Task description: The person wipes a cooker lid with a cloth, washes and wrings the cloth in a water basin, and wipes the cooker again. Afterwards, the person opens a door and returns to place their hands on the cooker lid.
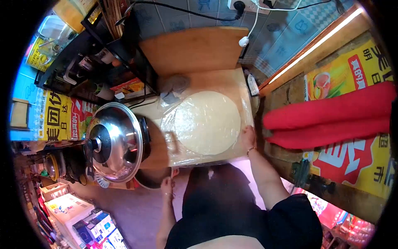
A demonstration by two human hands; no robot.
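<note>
Dough round (207, 123) just beside right hand (248, 137), beyond left hand (167, 186); both curled, holds unclear.

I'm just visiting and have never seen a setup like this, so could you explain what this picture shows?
There is no machine here: a person works with two bare hands. The single picture comes from a camera on their head, looking down. On the wooden board lies a pale round sheet, probably dough, with clear plastic film around it. The right hand is at the board's right edge, the left hand near its lower left corner. Whether either grips anything is unclear.
</note>
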